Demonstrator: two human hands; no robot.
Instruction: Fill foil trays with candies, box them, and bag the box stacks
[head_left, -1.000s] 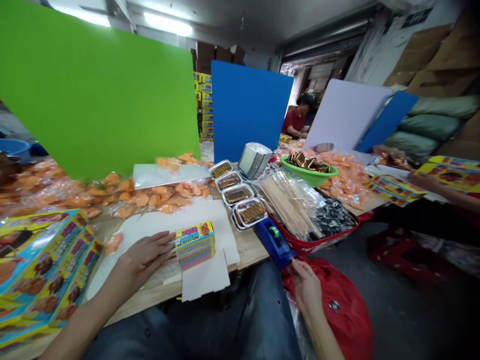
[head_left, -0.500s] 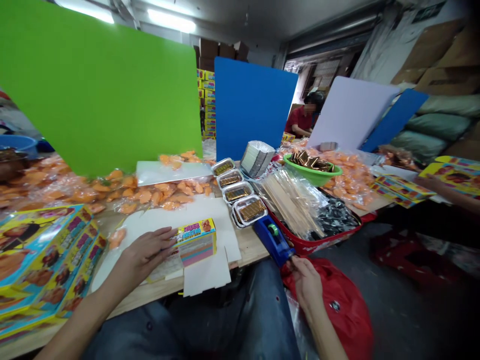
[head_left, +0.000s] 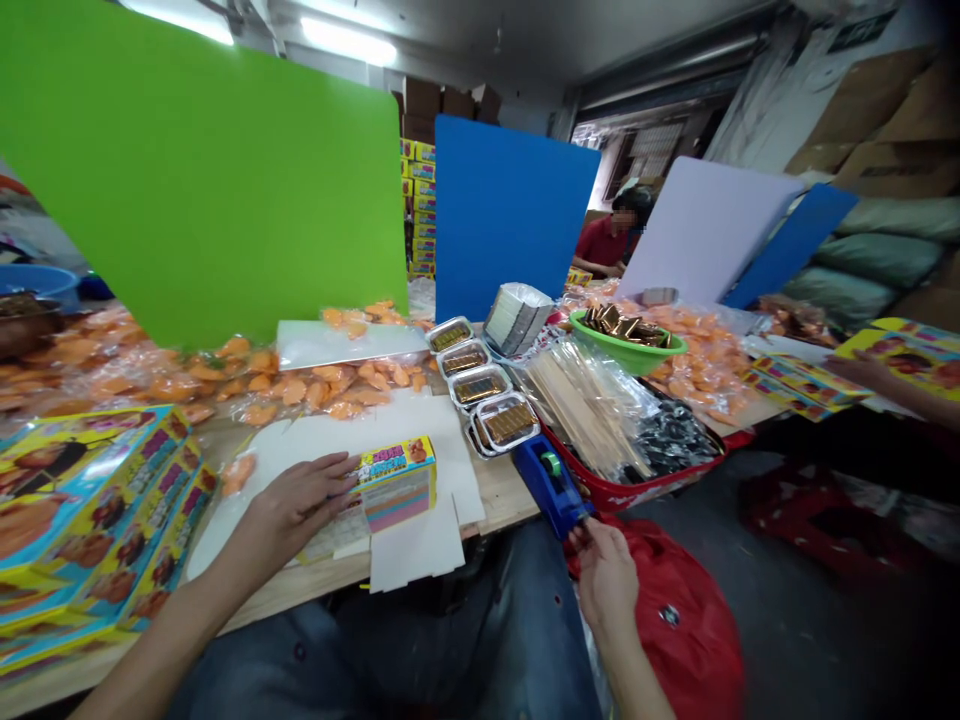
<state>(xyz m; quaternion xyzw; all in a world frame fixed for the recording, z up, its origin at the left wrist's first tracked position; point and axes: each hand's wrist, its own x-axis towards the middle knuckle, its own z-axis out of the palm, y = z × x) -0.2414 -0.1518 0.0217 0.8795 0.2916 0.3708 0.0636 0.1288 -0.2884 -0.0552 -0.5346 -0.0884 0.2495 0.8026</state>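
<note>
A yellow printed box (head_left: 399,486) with blue and pink stripes on its side lies on white card sheets at the table's front. My left hand (head_left: 304,500) rests over its left end, fingers stretched out across the top. To the right stands a blue tape dispenser (head_left: 541,480) with a green-cored roll. My right hand (head_left: 606,570) is at its near end, thumb and fingers pinched on the end of the clear tape, which is hard to see. Foil trays (head_left: 507,420) with brown contents sit just behind the dispenser.
Stacked yellow boxes (head_left: 97,520) are at left. Bagged orange pieces (head_left: 315,388) lie along the back. A red tray (head_left: 637,490) holds wooden sticks and black packets; a green bowl (head_left: 630,350) sits behind. A red bag (head_left: 682,620) is beside my knee. Co-workers sit at right and behind.
My right hand has shifted slightly left and down at the dispenser's front end. My left hand stays on the box. The whole view has moved a little.
</note>
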